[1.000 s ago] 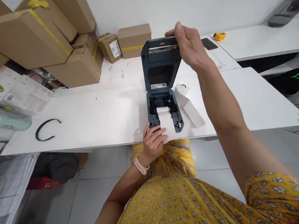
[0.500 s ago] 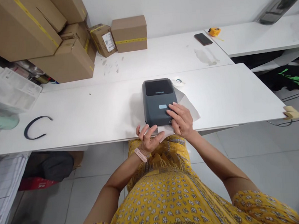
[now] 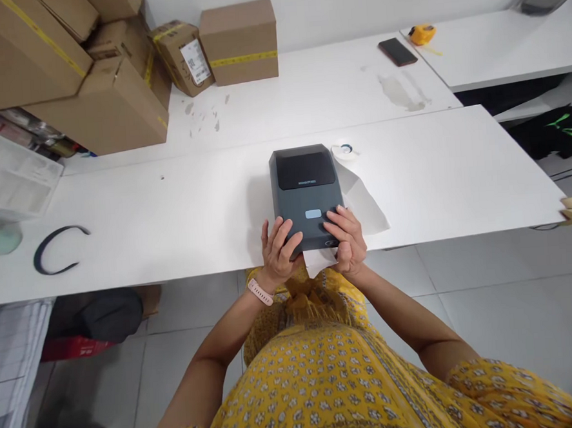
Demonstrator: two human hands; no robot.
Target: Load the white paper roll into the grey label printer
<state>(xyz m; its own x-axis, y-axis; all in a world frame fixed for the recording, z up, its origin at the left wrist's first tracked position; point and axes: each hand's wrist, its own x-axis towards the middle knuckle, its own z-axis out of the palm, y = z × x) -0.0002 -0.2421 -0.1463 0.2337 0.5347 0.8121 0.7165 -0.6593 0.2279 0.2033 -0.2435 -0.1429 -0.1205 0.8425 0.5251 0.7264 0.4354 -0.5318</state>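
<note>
Grey printer (image 3: 309,199) between both grips (image 3: 279,254) (image 3: 348,241)

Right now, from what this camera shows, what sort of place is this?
Probably a packing or shipping workspace. Yellow-taped brown cardboard boxes are piled at the back left, and a dark blue-grey boxy device, likely a label printer, sits on the long white table with white paper at its front.

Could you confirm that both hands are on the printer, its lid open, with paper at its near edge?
Not quite: the head view shows the lid closed. The left hand and right hand are on the printer, with paper at its near edge.
</note>
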